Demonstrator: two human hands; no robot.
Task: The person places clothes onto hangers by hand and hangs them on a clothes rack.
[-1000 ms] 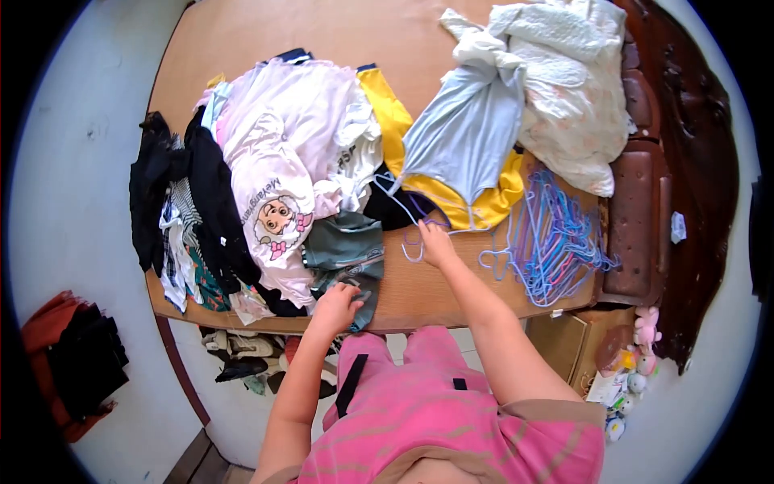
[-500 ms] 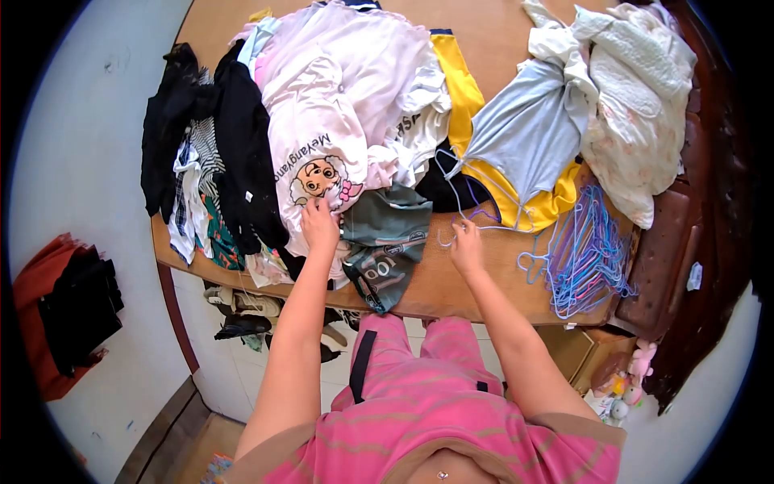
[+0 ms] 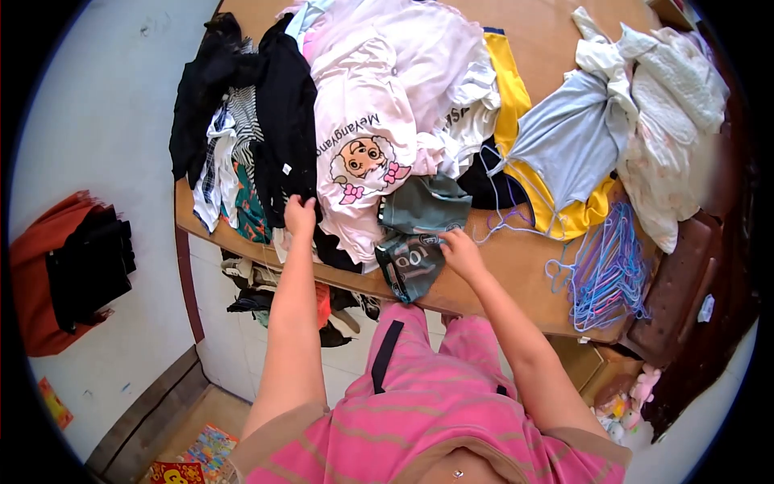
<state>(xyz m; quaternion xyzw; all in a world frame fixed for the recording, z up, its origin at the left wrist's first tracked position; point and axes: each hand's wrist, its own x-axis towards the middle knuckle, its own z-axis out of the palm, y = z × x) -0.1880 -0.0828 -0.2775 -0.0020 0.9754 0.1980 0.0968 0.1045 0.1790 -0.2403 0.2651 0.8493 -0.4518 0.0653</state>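
My left hand (image 3: pixel 300 217) is at the lower edge of a black garment (image 3: pixel 289 113), thumb and fingertips pinched on its cloth. Beside it lies a pale pink shirt (image 3: pixel 355 97) with a cartoon sheep print, spread over the pile. My right hand (image 3: pixel 462 252) has its fingers closed at the right edge of a dark green garment (image 3: pixel 423 206) with white lettering, which hangs over the table's front edge. Just above that hand, a light blue hanger (image 3: pixel 506 224) lies by a grey-blue garment (image 3: pixel 568 141) and a yellow and black garment (image 3: pixel 508 77).
A heap of blue and purple hangers (image 3: pixel 609 270) lies on the right of the wooden table (image 3: pixel 532 270). White clothes (image 3: pixel 669 129) are piled behind it. Several garments (image 3: pixel 234 153) lie at the left. Red and black cloth (image 3: pixel 81 266) hangs by the wall; shoes (image 3: pixel 250 278) are beneath the table.
My left hand has moved left from the pink shirt to the black garment. My right hand has left the hanger and come to the green garment. The view has shifted left.
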